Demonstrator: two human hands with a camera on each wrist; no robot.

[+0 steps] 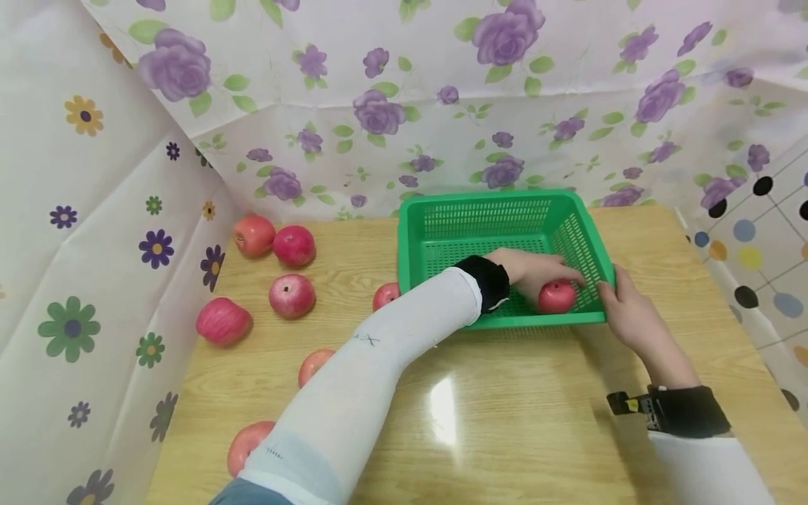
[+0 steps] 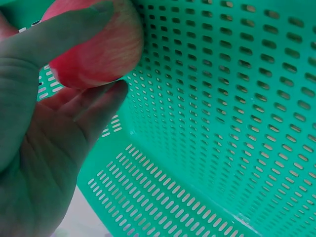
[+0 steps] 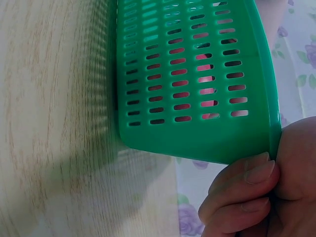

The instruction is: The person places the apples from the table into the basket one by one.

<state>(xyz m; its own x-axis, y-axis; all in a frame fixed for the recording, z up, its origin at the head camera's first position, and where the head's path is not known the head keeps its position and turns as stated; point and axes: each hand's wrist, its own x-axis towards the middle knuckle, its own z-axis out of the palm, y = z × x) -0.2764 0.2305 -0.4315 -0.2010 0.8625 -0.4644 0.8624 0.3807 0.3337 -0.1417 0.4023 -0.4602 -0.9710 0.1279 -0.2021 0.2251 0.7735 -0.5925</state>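
A green plastic basket (image 1: pixel 505 321) with slotted walls stands on the wooden table near its back edge. My left hand (image 1: pixel 533 270) reaches down into it and holds a red apple (image 1: pixel 557 297) near the front right corner. Up close in the left wrist view, thumb and fingers (image 2: pixel 106 101) lie on either side of that apple (image 2: pixel 106 47), beside the slotted wall. My right hand (image 1: pixel 637 315) grips the basket's rim at the right front corner. The right wrist view shows its fingertips (image 3: pixel 259 173) bent against the rim, with red showing through the slots.
Several apples lie left of the basket, among them a dark red apple (image 1: pixel 294 245) and a striped apple (image 1: pixel 224 322). Another apple (image 1: pixel 386 295) sits against the basket's left side. My left sleeve (image 1: pixel 353 393) partly covers two more. Flowered sheets (image 1: pixel 379 154) line the back and sides.
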